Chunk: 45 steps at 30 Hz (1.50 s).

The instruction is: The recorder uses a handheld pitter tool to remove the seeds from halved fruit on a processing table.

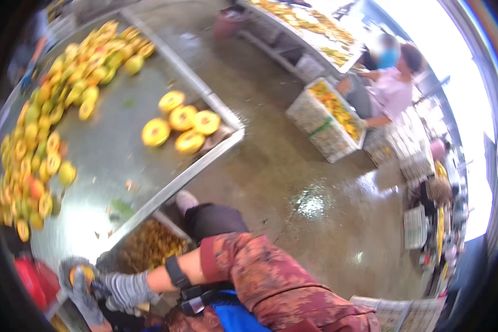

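Note:
At the lower left, my left hand (79, 276), in a grey glove, holds a cut orange-yellow fruit (85, 274). Close beside it is my right hand (126, 288), in a grey striped knit glove, its fingers bent near the fruit; a dark shape lies at the fingertips, and whether it is a held tool cannot be told. Both hands are by the near corner of a metal table (108, 137). A large pile of halved and whole yellow-green fruit (41, 145) spreads along the table's far left side. Several cut halves (182, 118) lie apart near the right corner.
Under the table edge, a container holds brown and yellow scraps (153, 245). A red object (35, 282) is at the lower left. A person (388, 91) sits by a white crate of yellow pieces (336, 110). Another table (307, 29) bears yellow pieces. The floor (307, 199) looks wet.

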Available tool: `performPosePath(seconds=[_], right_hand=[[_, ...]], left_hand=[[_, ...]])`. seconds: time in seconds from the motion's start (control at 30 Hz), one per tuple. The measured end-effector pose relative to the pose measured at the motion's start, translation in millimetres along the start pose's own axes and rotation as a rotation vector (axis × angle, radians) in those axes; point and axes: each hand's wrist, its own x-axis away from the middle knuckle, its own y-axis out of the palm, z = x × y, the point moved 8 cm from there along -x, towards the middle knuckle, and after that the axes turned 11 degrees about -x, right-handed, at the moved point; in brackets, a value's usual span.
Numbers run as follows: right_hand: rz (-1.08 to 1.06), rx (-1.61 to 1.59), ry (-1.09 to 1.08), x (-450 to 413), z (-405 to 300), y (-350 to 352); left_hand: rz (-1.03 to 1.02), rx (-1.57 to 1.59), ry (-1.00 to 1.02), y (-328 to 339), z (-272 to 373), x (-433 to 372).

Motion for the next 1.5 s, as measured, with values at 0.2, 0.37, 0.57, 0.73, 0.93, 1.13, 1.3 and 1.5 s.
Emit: performPosePath(seconds=[0.2,0.37,0.57,0.73,0.93,1.13,1.3,1.5], right_hand=[[0.047,0.243,-0.171,-21,-12,-11],[0.118,0.288,-0.380,-13,-16,-64],[-0.070,0.406,-0.547,-22,-13,-41],[-0.028,0.341,-0.514,27,-44,-7],[0.012,0.210,-0.363,35,-43,5],[0.013,0.358,-0.477,29,-44,5],[-0.019,0.278,-0.247,31,-27,17],[-0.001,0.482,-0.042,11,-9,-12]], left_hand=[[-0.143,-0.105,0.451,27,89,21],[-0.259,-0.257,0.334,56,-8,-21],[-0.267,-0.050,0.246,51,50,0],[-0.302,0.102,0.143,57,66,11],[-0.451,0.084,0.110,57,69,12],[-0.315,0.026,0.316,48,85,19],[-0.377,0.203,-0.084,41,49,23],[-0.330,0.166,-0.001,41,39,8]])
